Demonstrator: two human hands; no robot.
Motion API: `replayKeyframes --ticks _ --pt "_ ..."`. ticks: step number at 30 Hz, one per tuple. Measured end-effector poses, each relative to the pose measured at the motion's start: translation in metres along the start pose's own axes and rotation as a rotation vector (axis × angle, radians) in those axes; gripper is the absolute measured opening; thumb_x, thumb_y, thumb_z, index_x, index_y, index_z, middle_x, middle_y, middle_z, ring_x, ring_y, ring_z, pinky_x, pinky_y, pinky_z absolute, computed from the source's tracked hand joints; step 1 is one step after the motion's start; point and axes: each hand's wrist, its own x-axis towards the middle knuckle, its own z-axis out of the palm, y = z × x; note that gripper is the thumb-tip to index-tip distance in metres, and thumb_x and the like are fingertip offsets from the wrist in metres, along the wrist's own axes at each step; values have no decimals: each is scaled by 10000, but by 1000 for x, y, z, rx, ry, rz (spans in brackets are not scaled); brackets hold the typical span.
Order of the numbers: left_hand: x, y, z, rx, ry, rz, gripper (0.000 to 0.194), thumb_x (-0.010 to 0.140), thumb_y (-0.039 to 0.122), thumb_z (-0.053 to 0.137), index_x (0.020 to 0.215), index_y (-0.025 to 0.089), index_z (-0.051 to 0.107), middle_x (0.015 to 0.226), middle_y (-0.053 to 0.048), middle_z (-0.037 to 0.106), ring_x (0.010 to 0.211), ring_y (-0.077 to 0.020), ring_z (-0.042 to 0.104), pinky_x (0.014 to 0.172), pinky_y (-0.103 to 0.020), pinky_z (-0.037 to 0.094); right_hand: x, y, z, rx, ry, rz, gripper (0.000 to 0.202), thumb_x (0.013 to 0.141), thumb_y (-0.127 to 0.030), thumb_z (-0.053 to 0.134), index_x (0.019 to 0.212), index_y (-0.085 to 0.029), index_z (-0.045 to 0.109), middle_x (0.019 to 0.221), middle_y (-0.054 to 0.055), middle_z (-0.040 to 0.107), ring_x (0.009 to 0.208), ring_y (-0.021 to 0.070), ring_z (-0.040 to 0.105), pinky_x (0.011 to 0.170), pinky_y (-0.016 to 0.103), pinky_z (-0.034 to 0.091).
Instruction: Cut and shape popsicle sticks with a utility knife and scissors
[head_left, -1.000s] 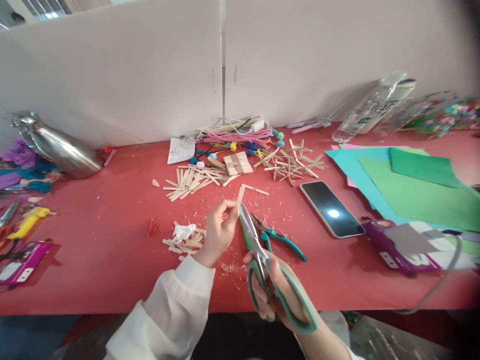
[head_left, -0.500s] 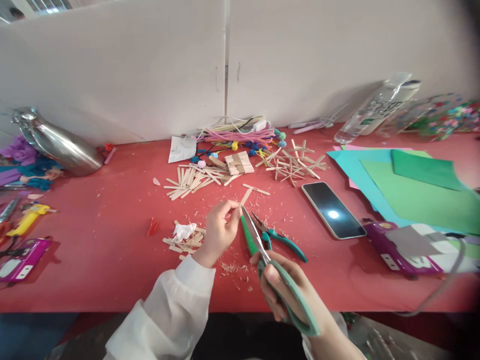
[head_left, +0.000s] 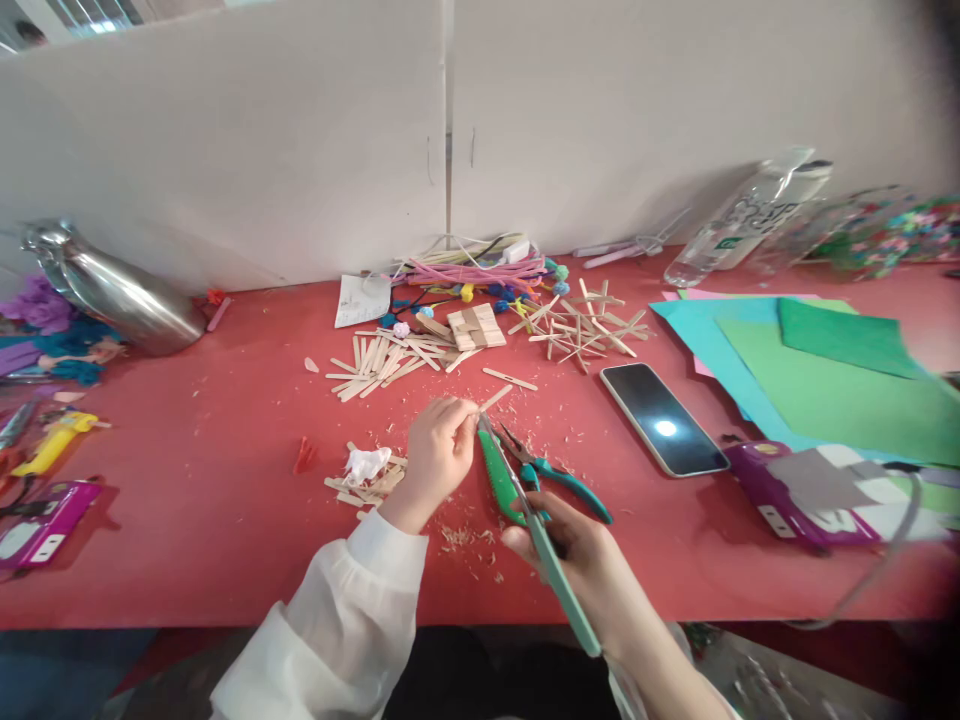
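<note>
Between the thumb and fingers of my left hand (head_left: 441, 448) is a thin wooden craft stick (head_left: 496, 398), its free end pointing up and to the right. My right hand (head_left: 574, 545) is closed around scissors with pale green handles (head_left: 564, 590). The scissor tips reach the stick close to my left fingertips; whether the blades are apart cannot be made out. Under the blades lies a green-handled tool (head_left: 497, 470). Just right of it are teal-handled pliers (head_left: 566, 483). Wood shavings (head_left: 469, 540) are scattered around both hands.
Loose craft sticks (head_left: 382, 360) and a bundled stack (head_left: 478, 327) lie beyond my hands. A phone (head_left: 664, 420), coloured paper (head_left: 795, 370) and a purple box (head_left: 780, 500) are on the right. A steel jug (head_left: 124, 290) and a yellow glue gun (head_left: 56, 445) are at left.
My right hand has turned the scissors so their handles show edge-on. The craft stick in my left hand has tilted further to the right.
</note>
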Motion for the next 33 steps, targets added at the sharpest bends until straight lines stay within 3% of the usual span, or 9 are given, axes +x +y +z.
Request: replayKeyframes --ticks 3,7,10,16,20,23,25,28,33 --pt "-1 0 1 37 0 33 159 887 154 399 760 187 489 697 -23 545 675 -158 499 633 -254 381 -1 4 1 -42 38 -9 449 666 -512 676 928 -164 566 521 -72 413 468 81 364 439 226 309" --pt "-2 1 1 50 23 44 175 890 146 400 736 182 476 679 -22 534 664 -153 489 631 -251 376 -6 -7 -9 352 -246 118 526 743 -649 489 962 -172 527 428 -112 352 277 34 207 286 192 175" --pt "-2 1 1 54 31 43 178 891 152 406 729 184 473 671 -18 531 661 -151 487 631 -248 373 -7 -16 -16 409 -303 194 642 715 -748 387 961 -174 535 421 -115 327 271 33 138 256 193 150" --pt "-1 1 2 18 12 19 174 888 158 401 726 187 458 686 -14 543 659 -144 498 633 -241 381 -2 -6 0 101 25 75 490 571 -529 733 882 -178 590 477 -76 383 415 75 318 399 223 281" --pt "-1 1 3 20 11 14 176 889 157 394 730 186 462 680 -15 536 654 -144 492 629 -240 377 -2 -1 5 -53 156 36 473 522 -465 779 872 -199 607 458 -66 399 451 103 338 434 243 317" --pt "-2 1 3 17 14 7 175 893 171 402 730 185 464 684 -16 540 667 -145 495 642 -241 378 -3 -9 -7 73 -14 75 561 622 -669 593 899 -181 595 408 -88 350 322 71 281 318 222 235" --pt "-3 1 3 11 20 0 178 893 177 406 725 187 462 688 -14 541 674 -144 495 646 -238 377 -4 -17 -17 333 -240 184 628 656 -721 506 960 -175 566 412 -109 336 270 35 183 270 194 148" --pt "-3 2 2 -13 21 -26 181 892 182 406 720 190 460 677 -8 534 672 -143 498 651 -238 377 -5 -22 -23 448 -322 235 674 642 -764 467 946 -170 560 411 -119 323 269 23 129 254 188 138" --pt "-4 5 2 -121 -3 -122 157 886 204 423 735 193 464 678 -1 537 663 -136 517 652 -233 392 -5 -11 -3 117 -3 79 511 595 -542 711 909 -155 596 464 -88 376 396 63 311 374 213 256"
